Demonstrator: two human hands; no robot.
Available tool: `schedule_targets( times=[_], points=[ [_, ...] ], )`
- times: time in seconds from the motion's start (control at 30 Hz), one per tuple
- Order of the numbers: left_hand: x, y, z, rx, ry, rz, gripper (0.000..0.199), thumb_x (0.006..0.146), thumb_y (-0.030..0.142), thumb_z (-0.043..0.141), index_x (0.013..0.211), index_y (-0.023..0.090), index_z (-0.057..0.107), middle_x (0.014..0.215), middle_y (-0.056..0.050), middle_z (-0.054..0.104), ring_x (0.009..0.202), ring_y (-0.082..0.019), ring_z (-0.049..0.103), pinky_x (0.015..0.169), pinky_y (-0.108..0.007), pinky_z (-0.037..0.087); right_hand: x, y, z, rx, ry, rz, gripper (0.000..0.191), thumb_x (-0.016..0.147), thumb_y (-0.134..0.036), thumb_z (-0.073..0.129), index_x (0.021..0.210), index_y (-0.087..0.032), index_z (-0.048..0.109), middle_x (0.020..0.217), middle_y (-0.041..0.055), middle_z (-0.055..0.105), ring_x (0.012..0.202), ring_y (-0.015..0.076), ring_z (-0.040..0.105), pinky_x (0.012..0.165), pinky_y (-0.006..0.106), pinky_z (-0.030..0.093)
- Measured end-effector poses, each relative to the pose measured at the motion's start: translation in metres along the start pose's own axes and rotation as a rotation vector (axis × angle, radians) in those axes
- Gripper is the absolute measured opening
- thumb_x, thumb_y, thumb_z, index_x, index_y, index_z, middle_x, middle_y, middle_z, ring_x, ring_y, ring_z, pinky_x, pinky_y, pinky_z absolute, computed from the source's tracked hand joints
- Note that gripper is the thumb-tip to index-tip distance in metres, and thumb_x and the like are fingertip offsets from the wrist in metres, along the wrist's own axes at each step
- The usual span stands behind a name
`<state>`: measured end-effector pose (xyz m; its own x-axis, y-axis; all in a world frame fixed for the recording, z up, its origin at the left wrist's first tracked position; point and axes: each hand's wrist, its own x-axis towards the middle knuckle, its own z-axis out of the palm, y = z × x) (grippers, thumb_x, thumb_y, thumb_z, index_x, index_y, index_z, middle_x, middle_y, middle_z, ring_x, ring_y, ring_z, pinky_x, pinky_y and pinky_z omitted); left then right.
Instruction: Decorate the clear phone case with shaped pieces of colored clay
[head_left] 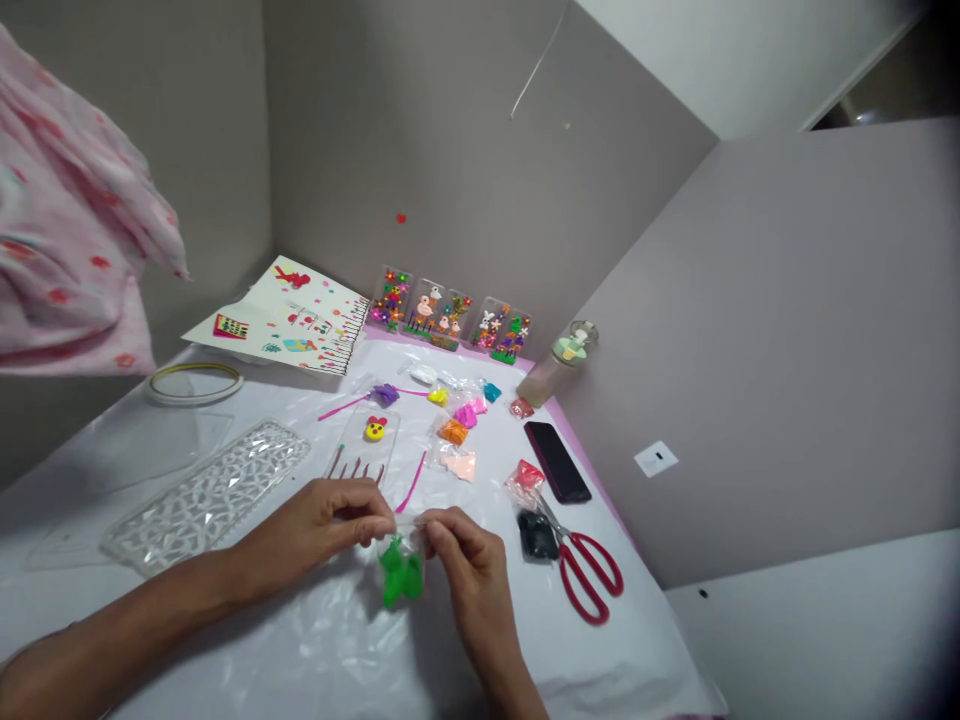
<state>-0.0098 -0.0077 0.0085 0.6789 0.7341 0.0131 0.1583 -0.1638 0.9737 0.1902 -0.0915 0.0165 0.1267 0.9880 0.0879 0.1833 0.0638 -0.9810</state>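
Between my two hands hangs a small clear plastic bag with green modelling clay inside. My left hand pinches one top corner of the bag, and my right hand pinches the other. Just beyond my hands lies a clear phone case bearing a yellow clay face with a red bow and several thin brown clay stems. A pink modelling stick rests to the right of the case. Bagged lumps of clay, among them orange and magenta, lie farther back.
Red-handled scissors, a black clay packet and a dark phone lie on the right. A textured clear tray is on the left. Decorated cases lean on the wall, near a bottle and a spiral sketchbook.
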Motion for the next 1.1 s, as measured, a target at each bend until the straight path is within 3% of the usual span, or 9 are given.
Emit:
schedule_targets(
  times=[0.1, 0.2, 0.3, 0.4, 0.5, 0.6, 0.77, 0.97, 1.1],
  points=[
    [0.000, 0.001, 0.001, 0.053, 0.025, 0.024, 0.032, 0.093, 0.045, 0.064, 0.079, 0.020, 0.077, 0.079, -0.001, 0.070, 0.081, -0.020, 0.063, 0.077, -0.028, 0.045, -0.001, 0.000, -0.008, -0.036, -0.048, -0.024, 0.025, 0.094, -0.038, 0.065, 0.085, -0.021, 0.081, 0.073, 0.0015, 0.066, 0.071, 0.0173, 0.060, 0.068, 0.028, 0.047],
    [-0.001, 0.002, 0.000, 0.024, 0.052, -0.008, 0.035, 0.094, 0.051, 0.063, 0.091, 0.021, 0.080, 0.087, -0.003, 0.073, 0.082, -0.021, 0.065, 0.078, -0.030, 0.048, 0.011, 0.000, -0.028, -0.114, -0.002, -0.063, 0.023, 0.093, -0.038, 0.066, 0.086, -0.021, 0.081, 0.072, 0.0019, 0.067, 0.070, 0.0179, 0.061, 0.068, 0.029, 0.049],
    [-0.001, 0.003, -0.005, -0.023, 0.171, -0.036, 0.039, 0.095, 0.056, 0.061, 0.104, 0.022, 0.078, 0.097, -0.004, 0.074, 0.079, -0.019, 0.064, 0.077, -0.031, 0.051, 0.044, 0.000, -0.066, -0.351, 0.115, -0.130, 0.031, 0.095, -0.041, 0.060, 0.094, -0.019, 0.081, 0.073, 0.0035, 0.069, 0.070, 0.0195, 0.064, 0.070, 0.032, 0.052],
    [0.000, 0.005, -0.014, -0.029, 0.340, -0.039, 0.042, 0.094, 0.061, 0.060, 0.098, 0.022, 0.075, 0.081, -0.001, 0.070, 0.072, -0.018, 0.062, 0.074, -0.030, 0.050, 0.087, 0.002, -0.106, -0.616, 0.184, -0.102, 0.039, 0.098, -0.036, 0.050, 0.110, -0.013, 0.078, 0.082, 0.0085, 0.074, 0.074, 0.0226, 0.067, 0.074, 0.036, 0.054],
    [0.001, 0.007, -0.022, -0.028, 0.497, -0.029, 0.044, 0.092, 0.064, 0.060, 0.095, 0.021, 0.072, 0.071, 0.001, 0.065, 0.070, -0.018, 0.062, 0.074, -0.030, 0.051, 0.120, 0.006, -0.126, -0.802, 0.261, -0.097, 0.037, 0.097, -0.025, 0.049, 0.120, -0.012, 0.074, 0.109, 0.0166, 0.075, 0.099, 0.0285, 0.068, 0.089, 0.041, 0.050],
    [0.001, 0.007, -0.028, -0.041, 0.597, -0.003, 0.043, 0.091, 0.064, 0.062, 0.094, 0.022, 0.071, 0.074, 0.001, 0.066, 0.070, -0.018, 0.062, 0.075, -0.029, 0.052, 0.138, 0.010, -0.123, -0.959, 0.259, -0.108, 0.036, 0.100, -0.019, 0.045, 0.122, -0.016, 0.073, 0.123, 0.0172, 0.072, 0.112, 0.0299, 0.065, 0.096, 0.040, 0.045],
    [0.000, 0.007, -0.031, -0.029, 0.639, 0.016, 0.042, 0.093, 0.063, 0.062, 0.094, 0.022, 0.070, 0.075, 0.002, 0.065, 0.071, -0.017, 0.060, 0.078, -0.028, 0.050, 0.153, 0.007, -0.110, -1.138, 0.205, -0.142, 0.032, 0.101, -0.013, 0.048, 0.119, -0.015, 0.074, 0.124, 0.0188, 0.070, 0.118, 0.0319, 0.061, 0.099, 0.041, 0.040],
    [-0.001, 0.007, -0.029, -0.068, 0.640, 0.024, 0.042, 0.094, 0.063, 0.061, 0.093, 0.022, 0.071, 0.075, 0.002, 0.065, 0.071, -0.016, 0.060, 0.078, -0.027, 0.050, 0.158, 0.012, -0.086, -1.200, 0.038, -0.228, 0.025, 0.103, -0.018, 0.054, 0.118, -0.019, 0.074, 0.116, 0.0126, 0.072, 0.111, 0.0260, 0.063, 0.090, 0.033, 0.044],
    [-0.002, 0.006, -0.027, -0.061, 0.618, 0.045, 0.042, 0.097, 0.061, 0.057, 0.096, 0.022, 0.073, 0.076, 0.001, 0.066, 0.070, -0.016, 0.061, 0.075, -0.027, 0.052, 0.157, 0.024, -0.064, -1.191, -0.075, -0.283, 0.018, 0.090, -0.015, 0.074, 0.108, -0.019, 0.074, 0.113, 0.0116, 0.073, 0.105, 0.0257, 0.063, 0.084, 0.031, 0.046]
  ],
)
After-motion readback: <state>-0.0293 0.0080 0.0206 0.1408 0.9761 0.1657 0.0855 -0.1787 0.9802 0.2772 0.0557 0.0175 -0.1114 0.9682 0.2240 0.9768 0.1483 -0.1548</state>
